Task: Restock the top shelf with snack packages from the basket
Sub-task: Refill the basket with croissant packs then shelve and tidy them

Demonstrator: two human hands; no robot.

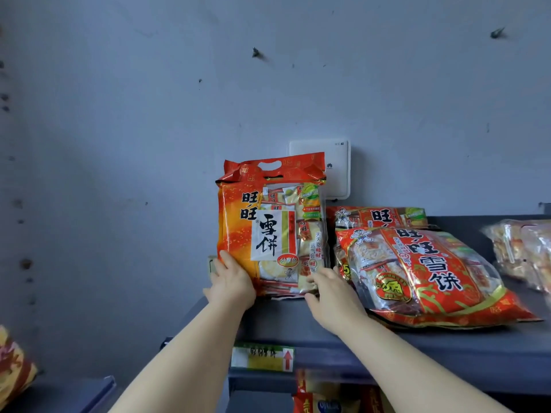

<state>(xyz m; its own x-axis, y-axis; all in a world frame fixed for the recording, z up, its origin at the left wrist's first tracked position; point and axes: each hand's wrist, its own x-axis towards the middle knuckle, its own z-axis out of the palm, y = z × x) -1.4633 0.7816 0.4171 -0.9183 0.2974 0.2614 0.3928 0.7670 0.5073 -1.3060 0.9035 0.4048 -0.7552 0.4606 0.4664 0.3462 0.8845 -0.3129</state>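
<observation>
A tall red and orange snack package [268,222] with a carry handle stands upright at the left end of the dark top shelf [447,344]. My left hand [231,283] holds its lower left corner, thumb on the front. My right hand [332,293] holds its lower right corner, fingers against the bag's bottom edge. The basket is out of view.
Two flat red snack bags [426,272] lie stacked right of the upright one. Clear-wrapped packs [524,251] sit at the far right. A white router [337,171] hangs on the wall behind. A price label [262,357] is on the shelf edge; more packages sit below.
</observation>
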